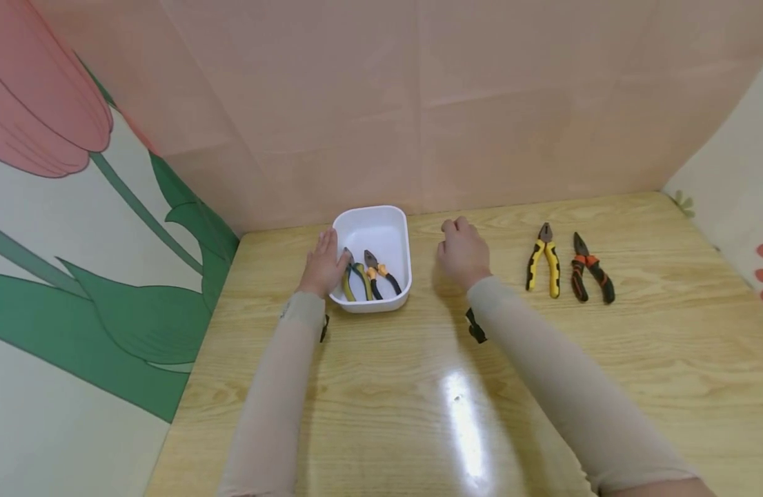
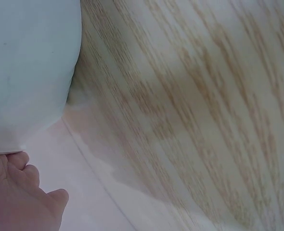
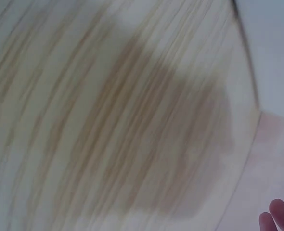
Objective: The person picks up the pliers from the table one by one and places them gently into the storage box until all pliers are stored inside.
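My left hand point(image 1: 322, 266) rests on the left rim of a white plastic bin point(image 1: 372, 224), its fingers fairly straight and the thumb reaching over the edge. In the left wrist view, fingertips point(image 2: 18, 159) meet the bin's rim point(image 2: 7, 150). Inside the bin lie pliers with olive-yellow and dark handles point(image 1: 349, 283) and pliers with orange and black handles point(image 1: 373, 273). To the right of the bin, my right hand point(image 1: 465, 252) hovers over the table with loosely bent fingers and holds nothing; only some fingertips point(image 3: 279, 211) show in the right wrist view.
Yellow-and-black pliers point(image 1: 553, 269) and red-and-black pliers point(image 1: 579, 266) lie on the wood-grain table point(image 1: 394, 393), right of my right hand. A pinkish cloth backdrop point(image 1: 419, 124) rises behind the table's far edge. A flower-patterned panel point(image 1: 96, 290) stands on the left.
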A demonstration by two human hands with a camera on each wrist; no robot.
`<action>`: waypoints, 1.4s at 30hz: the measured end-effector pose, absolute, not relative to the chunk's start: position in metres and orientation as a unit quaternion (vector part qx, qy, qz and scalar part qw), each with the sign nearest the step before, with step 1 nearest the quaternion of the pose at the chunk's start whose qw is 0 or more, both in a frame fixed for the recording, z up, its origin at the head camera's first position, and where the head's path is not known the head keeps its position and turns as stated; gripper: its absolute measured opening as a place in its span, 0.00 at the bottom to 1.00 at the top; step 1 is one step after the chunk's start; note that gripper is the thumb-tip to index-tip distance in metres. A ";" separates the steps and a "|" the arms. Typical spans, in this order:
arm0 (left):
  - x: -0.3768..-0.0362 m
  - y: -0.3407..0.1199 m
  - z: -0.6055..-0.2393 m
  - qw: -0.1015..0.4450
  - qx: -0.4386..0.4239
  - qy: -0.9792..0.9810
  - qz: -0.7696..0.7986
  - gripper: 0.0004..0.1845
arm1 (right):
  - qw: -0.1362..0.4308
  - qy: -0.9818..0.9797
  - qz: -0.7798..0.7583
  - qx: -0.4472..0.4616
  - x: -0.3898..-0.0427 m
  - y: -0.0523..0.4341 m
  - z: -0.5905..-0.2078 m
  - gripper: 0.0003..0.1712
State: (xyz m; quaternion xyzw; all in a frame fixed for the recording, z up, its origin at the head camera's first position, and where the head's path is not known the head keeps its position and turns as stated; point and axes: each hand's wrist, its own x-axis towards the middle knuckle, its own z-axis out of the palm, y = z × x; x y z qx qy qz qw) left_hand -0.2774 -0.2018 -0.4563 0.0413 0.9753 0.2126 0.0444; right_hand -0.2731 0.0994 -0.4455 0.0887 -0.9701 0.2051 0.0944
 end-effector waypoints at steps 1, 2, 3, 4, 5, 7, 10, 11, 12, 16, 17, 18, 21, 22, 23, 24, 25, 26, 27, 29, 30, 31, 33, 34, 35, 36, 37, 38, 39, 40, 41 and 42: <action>-0.277 -0.202 -0.456 0.046 0.040 0.975 0.212 0.38 | 0.092 -0.971 0.204 0.085 -0.273 0.103 -0.446 0.20; -0.277 -0.202 -0.456 0.048 0.038 0.975 0.212 0.38 | 0.089 -0.972 0.200 0.083 -0.273 0.108 -0.447 0.21; -0.277 -0.203 -0.456 0.048 0.038 0.975 0.212 0.38 | 0.087 -0.973 0.197 0.080 -0.274 0.113 -0.448 0.21; -0.277 -0.203 -0.456 0.049 0.036 0.975 0.213 0.38 | 0.083 -0.975 0.193 0.076 -0.275 0.117 -0.449 0.21; -0.277 -0.203 -0.456 0.049 0.035 0.975 0.214 0.38 | 0.078 -0.976 0.190 0.072 -0.275 0.122 -0.449 0.22; -0.277 -0.203 -0.456 0.049 0.032 0.975 0.216 0.38 | 0.071 -0.978 0.187 0.060 -0.277 0.131 -0.450 0.23; -0.277 -0.204 -0.456 0.047 0.029 0.975 0.217 0.38 | 0.059 -0.980 0.181 0.049 -0.278 0.145 -0.450 0.24; -0.277 -0.204 -0.457 0.047 0.027 0.975 0.217 0.38 | 0.057 -0.981 0.179 0.045 -0.279 0.149 -0.451 0.24; -0.278 -0.203 -0.457 0.047 0.028 0.974 0.218 0.38 | 0.052 -0.982 0.177 0.039 -0.278 0.154 -0.450 0.24; -0.282 -0.199 -0.460 0.047 0.034 0.975 0.215 0.38 | 0.032 -0.984 0.175 0.019 -0.278 0.173 -0.451 0.26; -0.283 -0.199 -0.460 0.047 0.037 0.975 0.215 0.38 | 0.026 -0.985 0.171 0.013 -0.278 0.178 -0.451 0.26; -0.283 -0.198 -0.461 0.048 0.039 0.975 0.215 0.39 | 0.020 -0.985 0.171 0.010 -0.278 0.182 -0.451 0.27; -0.285 -0.195 -0.462 0.048 0.049 0.975 0.212 0.39 | 0.012 -0.986 0.166 0.001 -0.277 0.197 -0.453 0.27; -0.286 -0.194 -0.462 0.049 0.051 0.975 0.211 0.39 | 0.010 -0.986 0.167 -0.003 -0.277 0.201 -0.453 0.27; -0.286 -0.194 -0.463 0.049 0.053 0.975 0.210 0.39 | 0.007 -0.986 0.166 -0.006 -0.277 0.205 -0.452 0.27; -0.286 -0.193 -0.462 0.049 0.053 0.975 0.209 0.39 | 0.007 -0.986 0.167 -0.010 -0.276 0.209 -0.452 0.26; -0.287 -0.192 -0.462 0.048 0.054 0.975 0.209 0.39 | 0.007 -0.986 0.167 -0.013 -0.276 0.212 -0.451 0.26; -0.287 -0.192 -0.461 0.048 0.054 0.975 0.209 0.39 | 0.007 -0.985 0.170 -0.017 -0.275 0.214 -0.449 0.26; -0.287 -0.191 -0.460 0.047 0.053 0.975 0.210 0.39 | 0.007 -0.985 0.173 -0.020 -0.275 0.217 -0.448 0.26; -0.287 -0.190 -0.459 0.044 0.053 0.975 0.210 0.39 | 0.008 -0.984 0.175 -0.023 -0.275 0.221 -0.445 0.26; -0.287 -0.189 -0.458 0.045 0.053 0.975 0.209 0.39 | 0.010 -0.984 0.174 -0.024 -0.275 0.222 -0.444 0.26; -0.287 -0.189 -0.457 0.044 0.054 0.976 0.209 0.39 | 0.009 -0.984 0.175 -0.025 -0.275 0.224 -0.443 0.26; -0.287 -0.190 -0.457 0.043 0.055 0.975 0.209 0.39 | 0.005 -0.984 0.174 -0.026 -0.276 0.226 -0.441 0.26; -0.287 -0.190 -0.456 0.042 0.056 0.975 0.209 0.39 | 0.003 -0.984 0.174 -0.027 -0.276 0.228 -0.440 0.27; -0.286 -0.191 -0.456 0.043 0.056 0.975 0.210 0.39 | -0.001 -0.984 0.175 -0.030 -0.276 0.228 -0.439 0.27; -0.286 -0.191 -0.456 0.043 0.055 0.975 0.212 0.39 | -0.007 -0.984 0.175 -0.032 -0.276 0.229 -0.437 0.28; -0.286 -0.192 -0.456 0.044 0.054 0.974 0.214 0.39 | -0.014 -0.983 0.179 -0.036 -0.276 0.230 -0.435 0.29; -0.285 -0.193 -0.456 0.045 0.052 0.974 0.215 0.39 | -0.020 -0.982 0.181 -0.040 -0.276 0.231 -0.434 0.29; -0.285 -0.193 -0.456 0.046 0.051 0.974 0.215 0.39 | -0.026 -0.982 0.183 -0.046 -0.276 0.232 -0.432 0.30; -0.285 -0.194 -0.456 0.047 0.049 0.974 0.215 0.39 | -0.031 -0.981 0.185 -0.051 -0.276 0.233 -0.430 0.30; -0.285 -0.195 -0.456 0.048 0.047 0.974 0.215 0.39 | -0.039 -0.980 0.185 -0.056 -0.276 0.234 -0.429 0.31; -0.285 -0.195 -0.456 0.048 0.045 0.975 0.214 0.39 | -0.046 -0.980 0.185 -0.061 -0.276 0.235 -0.429 0.32</action>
